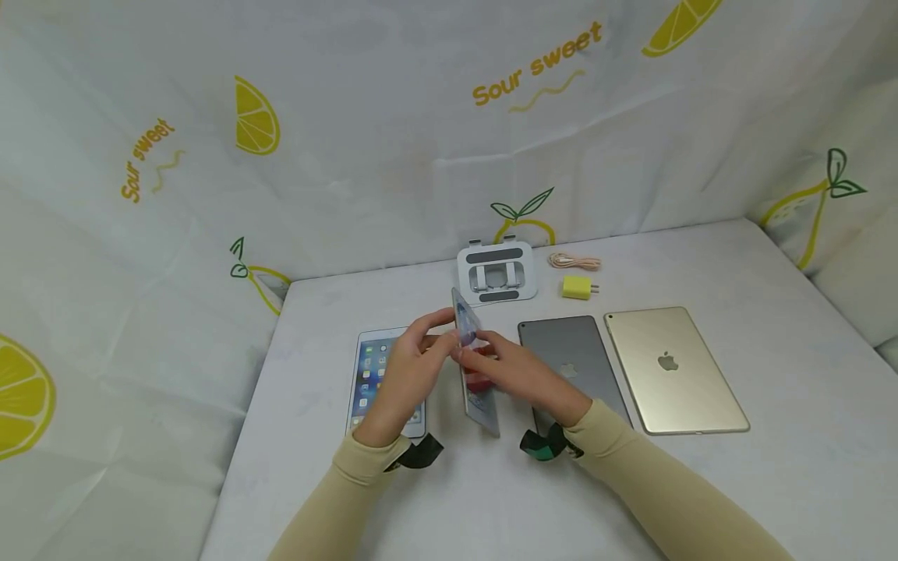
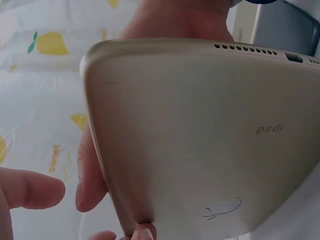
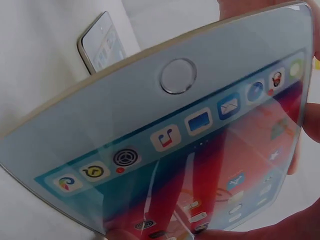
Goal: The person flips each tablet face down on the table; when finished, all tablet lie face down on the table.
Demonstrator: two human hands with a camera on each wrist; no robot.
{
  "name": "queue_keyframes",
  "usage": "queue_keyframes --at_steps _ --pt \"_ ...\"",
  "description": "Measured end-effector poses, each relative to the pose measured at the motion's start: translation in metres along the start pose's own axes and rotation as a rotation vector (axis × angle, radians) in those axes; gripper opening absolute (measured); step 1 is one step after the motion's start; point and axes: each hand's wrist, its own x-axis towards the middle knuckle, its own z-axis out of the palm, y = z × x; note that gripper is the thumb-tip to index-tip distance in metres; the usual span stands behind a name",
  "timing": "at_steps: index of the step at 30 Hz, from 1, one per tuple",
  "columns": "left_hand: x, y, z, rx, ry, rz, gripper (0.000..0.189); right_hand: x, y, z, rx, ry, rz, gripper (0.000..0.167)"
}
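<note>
A gold-backed tablet (image 1: 481, 413) stands nearly on edge between the two hands above the table, its lit screen (image 3: 200, 150) turned to the right. Its gold back (image 2: 175, 125) with "iPad" lettering faces the left hand (image 1: 414, 366). The left hand pinches the tablet's edge, a fingertip (image 2: 145, 233) pressing at the back. On the screen side, the right hand (image 1: 522, 370) grips the same edge, and part of it shows behind the tablet in the left wrist view. A smaller white-framed tablet (image 1: 368, 374) with a lit screen lies partly under the left hand.
Right of the hands, a grey tablet (image 1: 582, 343) and a gold tablet (image 1: 673, 389) lie face down. Farther back are a white folding stand (image 1: 519, 273), a yellow charger plug (image 1: 577, 287) and a coiled pink cable (image 1: 575, 262). A printed cloth (image 1: 393, 156) hangs behind the table.
</note>
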Motion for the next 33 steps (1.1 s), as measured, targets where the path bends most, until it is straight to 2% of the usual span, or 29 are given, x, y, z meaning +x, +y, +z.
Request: queue_keyframes --at_steps 10,18,29,33 --pt "0.0002 0.0015 0.0010 -0.030 -0.015 0.004 0.047 0.0015 0.0009 0.0033 0.237 -0.057 -0.056 0.094" --pt "0.0006 -0.0005 0.0012 -0.046 -0.033 -0.027 0.049 0.0035 0.0041 0.0029 0.282 -0.080 -0.096 0.088" --pt "0.0007 -0.0008 0.0007 -0.049 -0.026 -0.058 0.046 0.0025 0.0020 0.0007 0.340 -0.121 -0.117 0.086" --pt "0.0027 -0.0047 0.0018 -0.074 -0.072 -0.081 0.048 -0.0009 -0.0004 -0.0058 0.331 -0.110 -0.118 0.086"
